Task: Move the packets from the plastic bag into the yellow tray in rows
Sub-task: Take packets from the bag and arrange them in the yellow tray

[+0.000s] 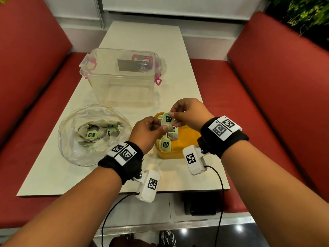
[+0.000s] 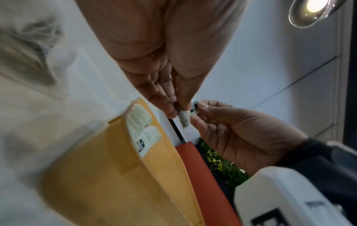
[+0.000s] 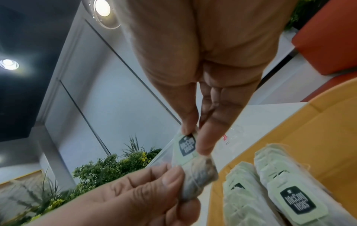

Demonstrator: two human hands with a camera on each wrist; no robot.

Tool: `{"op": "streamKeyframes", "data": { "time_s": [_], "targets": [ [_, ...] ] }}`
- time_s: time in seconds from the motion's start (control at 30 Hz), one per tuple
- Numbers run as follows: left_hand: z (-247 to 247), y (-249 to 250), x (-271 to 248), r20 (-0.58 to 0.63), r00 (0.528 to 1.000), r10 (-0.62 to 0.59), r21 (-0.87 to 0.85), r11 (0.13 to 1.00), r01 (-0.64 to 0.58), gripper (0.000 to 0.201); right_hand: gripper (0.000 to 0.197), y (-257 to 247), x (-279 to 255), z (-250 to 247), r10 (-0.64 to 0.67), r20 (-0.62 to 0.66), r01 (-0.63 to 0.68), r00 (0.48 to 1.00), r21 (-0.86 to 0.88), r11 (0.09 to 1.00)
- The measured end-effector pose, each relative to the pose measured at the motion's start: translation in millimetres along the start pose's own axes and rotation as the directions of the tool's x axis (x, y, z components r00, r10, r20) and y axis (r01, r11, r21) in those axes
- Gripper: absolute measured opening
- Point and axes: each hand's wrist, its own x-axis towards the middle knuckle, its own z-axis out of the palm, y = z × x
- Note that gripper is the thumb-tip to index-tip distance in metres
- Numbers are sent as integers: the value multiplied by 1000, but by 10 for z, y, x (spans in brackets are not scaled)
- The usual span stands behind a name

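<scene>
Bare forearms, black wristbands w/ white coded tags, white wrist cams, black cables

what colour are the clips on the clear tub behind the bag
Pink clips on the clear tub, best in the head view.

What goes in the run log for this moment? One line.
left hand: pinches packet | right hand: pinches same packet | over yellow tray | plastic bag: packets remain

Head view is bright and pretty sharp, with soft shadows on the tabletop and bowed edges from the wide lens. Both wrist views are smeary; the round ceiling lights glare hard, and the nearest skin and yellow tray are out of focus.
</scene>
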Motion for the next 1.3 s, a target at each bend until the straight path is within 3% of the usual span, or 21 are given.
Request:
{"op": "streamKeyframes", "data": {
  "time_s": [0.1,0.2,0.33,0.5,0.6,0.83,1.07,1.2,1.3],
  "targets": [
    [23,40,18,-10,999,-51,-77,996,50,4,5,27,-1,1,-12,-40,17,999,112,994],
    [28,40,48,-12,1000,-26,-4,1000,26,12,8,12,4,-14,-12,-39,21,999,230,973],
    [48,59,73,-15,1000,-14,33,999,15,11,7,5,33,-28,-39,-41,47,998,229,972],
    [53,83,83,98,989,-111,46,993,107,17,5,48,47,-41,-19,-35,28,999,258,966],
    [39,41,88,66,994,-89,119,990,81,18,5,70,55,-62,-1,-4,2,1000,248,969],
    [-13,-153,61,-92,995,40,388,922,-1,23,10,187,93,-143,164,41,-165,986,21,986],
    [-25,-222,52,-25,988,-153,427,892,148,50,15,335,207,-45,372,74,-356,925,-167,919],
    [-25,-258,35,-14,975,-223,356,910,214,50,11,413,274,37,451,39,-426,892,-266,865],
    [-32,-268,31,-11,965,-260,296,921,252,49,8,436,303,12,445,5,-424,896,-289,858]
  ]
}}
